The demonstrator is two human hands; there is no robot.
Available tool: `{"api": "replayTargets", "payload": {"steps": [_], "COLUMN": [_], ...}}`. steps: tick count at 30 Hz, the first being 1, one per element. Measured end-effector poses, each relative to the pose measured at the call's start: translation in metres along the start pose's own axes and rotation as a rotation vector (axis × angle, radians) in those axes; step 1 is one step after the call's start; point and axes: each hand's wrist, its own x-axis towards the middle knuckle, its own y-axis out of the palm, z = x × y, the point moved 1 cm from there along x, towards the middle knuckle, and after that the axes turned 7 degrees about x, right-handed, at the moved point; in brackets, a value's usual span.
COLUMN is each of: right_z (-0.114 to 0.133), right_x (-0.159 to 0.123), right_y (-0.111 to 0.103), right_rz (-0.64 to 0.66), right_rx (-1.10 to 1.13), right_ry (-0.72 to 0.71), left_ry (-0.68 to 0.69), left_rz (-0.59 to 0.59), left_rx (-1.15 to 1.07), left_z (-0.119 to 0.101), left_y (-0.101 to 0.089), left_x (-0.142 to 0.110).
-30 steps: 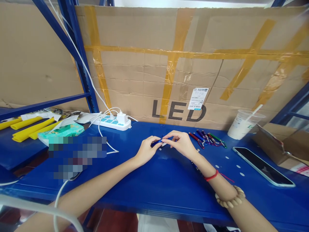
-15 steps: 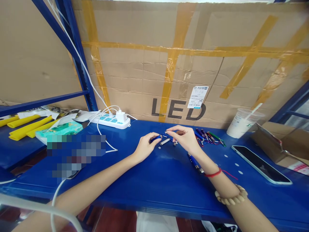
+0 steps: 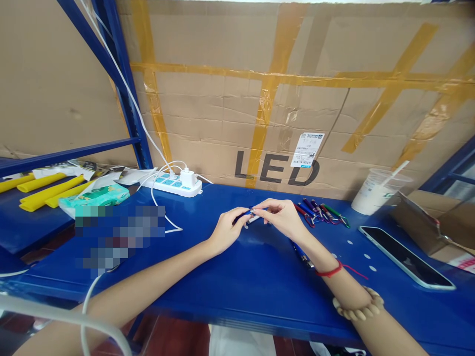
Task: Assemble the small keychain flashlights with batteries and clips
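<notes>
My left hand (image 3: 225, 230) pinches a small blue keychain flashlight body (image 3: 242, 214) above the blue shelf top (image 3: 230, 277). My right hand (image 3: 282, 216) pinches a small silver part (image 3: 255, 218) against the flashlight's end, so both hands meet at the middle of the view. A pile of several coloured keychain flashlights (image 3: 319, 212) lies just right of my right hand. Another blue flashlight (image 3: 301, 253) lies on the shelf under my right forearm.
A phone (image 3: 405, 256) lies at the right, with a plastic cup and straw (image 3: 375, 191) and a cardboard box (image 3: 438, 222) behind it. A white power strip (image 3: 174, 185) with cables, a green packet (image 3: 97, 197) and yellow tubes (image 3: 44, 192) sit at the left. A taped cardboard sheet (image 3: 282, 99) stands behind.
Half a second ago my hands were slightly apart with a silver part lying between them; now they have closed together again, the silver part held at the blue flashlight's end.
</notes>
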Motion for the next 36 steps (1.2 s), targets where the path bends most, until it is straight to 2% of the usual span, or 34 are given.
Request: {"api": "replayTargets", "payload": {"steps": [7, 17, 23, 36], "right_z": [0.001, -0.009, -0.010, -0.016], "right_x": [-0.003, -0.003, -0.001, 0.001], "right_y": [-0.005, 0.004, 0.004, 0.005], "right_rz": [-0.021, -0.011, 0.064, 0.039], "right_rx": [-0.080, -0.039, 0.021, 0.000], "right_ry": [0.017, 0.052, 0.080, 0.054], "left_ry": [0.025, 0.088, 0.047, -0.059], "left_rz": [0.087, 0.042, 0.080, 0.110], "left_rx": [-0.028, 0.046, 0.073, -0.011], "left_z": [-0.002, 0.004, 0.003, 0.008], "left_y": [0.000, 0.003, 0.000, -0.002], "left_x": [-0.001, -0.007, -0.003, 0.003]}}
